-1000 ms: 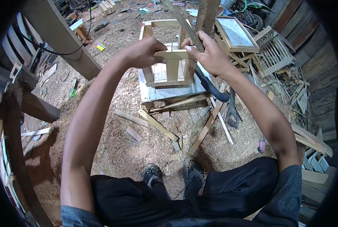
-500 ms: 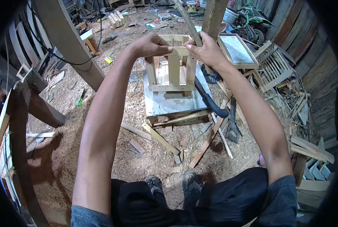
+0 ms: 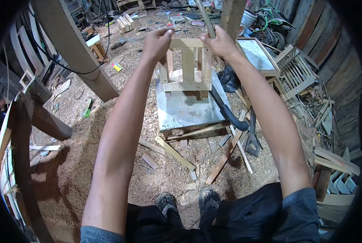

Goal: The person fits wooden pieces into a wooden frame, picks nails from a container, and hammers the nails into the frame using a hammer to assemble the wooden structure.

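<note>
A small slatted wooden crate of pale wood stands upright on a white-topped work stand. My right hand closes on the crate's top right corner, thumb over the rail. At the top left corner my left hand is closed, its fingers curled and thumb raised. What its fingers hold, if anything, is hidden. A tool with a curved black handle lies along the stand's right side, its far part behind the crate. Beyond my right hand a slanted wooden stick rises; its lower end is hidden.
Offcut strips and a dark shovel-like handle lie in wood shavings before the stand. Wooden posts rise left and behind. Slatted crates and a framed panel lie right. A black cable hangs left.
My left hand has shifted off the front top rail to the crate's left corner, thumb lifted. My right hand stays at the right corner. The view has tilted slightly.
</note>
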Motion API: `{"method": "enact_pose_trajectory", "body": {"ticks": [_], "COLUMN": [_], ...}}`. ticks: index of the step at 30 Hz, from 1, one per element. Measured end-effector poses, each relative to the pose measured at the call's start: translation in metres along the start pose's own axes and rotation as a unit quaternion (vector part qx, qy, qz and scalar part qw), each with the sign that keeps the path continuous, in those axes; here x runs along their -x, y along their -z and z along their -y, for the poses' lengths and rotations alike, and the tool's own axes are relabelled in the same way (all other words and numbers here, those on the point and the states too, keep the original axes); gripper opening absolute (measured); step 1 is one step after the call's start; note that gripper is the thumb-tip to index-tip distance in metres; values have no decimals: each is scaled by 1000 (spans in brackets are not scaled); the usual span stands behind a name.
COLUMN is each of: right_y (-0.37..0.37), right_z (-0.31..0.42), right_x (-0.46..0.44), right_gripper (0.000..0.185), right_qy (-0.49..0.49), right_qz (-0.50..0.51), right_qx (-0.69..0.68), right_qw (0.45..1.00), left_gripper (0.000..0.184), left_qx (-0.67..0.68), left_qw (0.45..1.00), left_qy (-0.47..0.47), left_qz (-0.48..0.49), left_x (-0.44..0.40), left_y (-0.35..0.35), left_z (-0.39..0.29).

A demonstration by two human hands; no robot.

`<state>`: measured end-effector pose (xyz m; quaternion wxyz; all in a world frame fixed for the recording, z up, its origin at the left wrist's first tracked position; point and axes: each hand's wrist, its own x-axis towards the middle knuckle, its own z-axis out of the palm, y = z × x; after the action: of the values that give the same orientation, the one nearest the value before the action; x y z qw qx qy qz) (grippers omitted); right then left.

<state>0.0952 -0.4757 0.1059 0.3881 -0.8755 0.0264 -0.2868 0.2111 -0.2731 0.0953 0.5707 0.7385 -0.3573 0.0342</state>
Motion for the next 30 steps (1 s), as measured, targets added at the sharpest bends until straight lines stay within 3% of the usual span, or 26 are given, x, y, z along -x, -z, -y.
{"method": "enact_pose_trajectory", "body": {"ticks": [2, 5, 7, 9, 16, 17, 20, 25, 28, 30], "right_y": [-3, -7, -10, -10, -14, -12, -11, -9, -11, -11], "right_z": [-4, -12, -16, -16, -20, -23, -25, -21, -20, -15], "right_x": [-5, -12, -15, -18, -19, -21, -19, -15, -4, 3], "right_gripper": [26, 26, 28, 29, 31, 31, 30, 27, 29, 32], "right_qy": [-15, -5, 3, 11, 8, 9, 0, 7, 28, 48], "right_qz": [-18, -43, -57, -71, -80, -83, -61, -52, -59, -68], "right_qx": [-32, -37, -24, -9, 6, 2, 7, -13, -24, -36], "right_qw": [999, 998, 998, 997, 997, 996, 998, 999, 998, 996], "left_gripper": [32, 30, 29, 26, 26, 26, 38, 40, 32, 30], "left_qx": [109, 30, 52, 140, 171, 171, -107, -54, -32, 0], "left_qw": [993, 999, 998, 989, 982, 982, 991, 995, 994, 994], "left_qy": [22, -18, -20, 39, 68, 64, -29, -46, 47, 46], "left_qz": [-41, 1, 3, 23, 44, 45, 68, 67, 96, 102], "left_x": [-4, -8, -2, -3, -12, -19, -28, -30, -22, -16], "left_y": [1, -2, 0, 2, 10, 12, 16, -7, -13, -12], "left_z": [1, 33, 24, 18, 19, 20, 9, -9, -19, -19]}}
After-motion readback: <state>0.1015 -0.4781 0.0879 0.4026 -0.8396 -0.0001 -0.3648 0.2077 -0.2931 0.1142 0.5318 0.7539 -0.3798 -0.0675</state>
